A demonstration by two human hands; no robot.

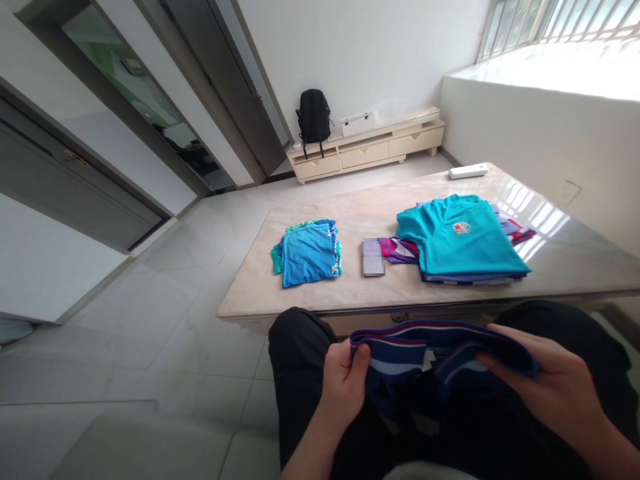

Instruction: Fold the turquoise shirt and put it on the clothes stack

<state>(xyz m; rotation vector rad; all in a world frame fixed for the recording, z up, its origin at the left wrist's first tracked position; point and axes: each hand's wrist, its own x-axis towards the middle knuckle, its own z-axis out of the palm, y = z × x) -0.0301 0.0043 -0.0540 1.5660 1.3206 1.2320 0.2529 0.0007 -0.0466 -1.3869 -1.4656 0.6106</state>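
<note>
My left hand [345, 377] pinches one end of the waistband of a pair of navy underpants [400, 360], thumb on the near side. At the other end, my right hand [543, 373] grips the same band, with its fingers partly hidden by the cloth. The waistband is held stretched wide between both hands above my lap, and red and white stripes run along its edge. A white tag [429, 361] shows inside it. The lower part of the underpants hangs down, dark and hard to make out.
Before my knees stands a marble-topped table [350, 203]. On it lie a stack of folded blue and green cloth garments [309, 253], a phone-sized blurred object [373, 257], a pile topped by a teal shirt [465, 237], and a white oblong object [468, 171]. A backpack [314, 115] rests on a low cabinet [367, 152] behind.
</note>
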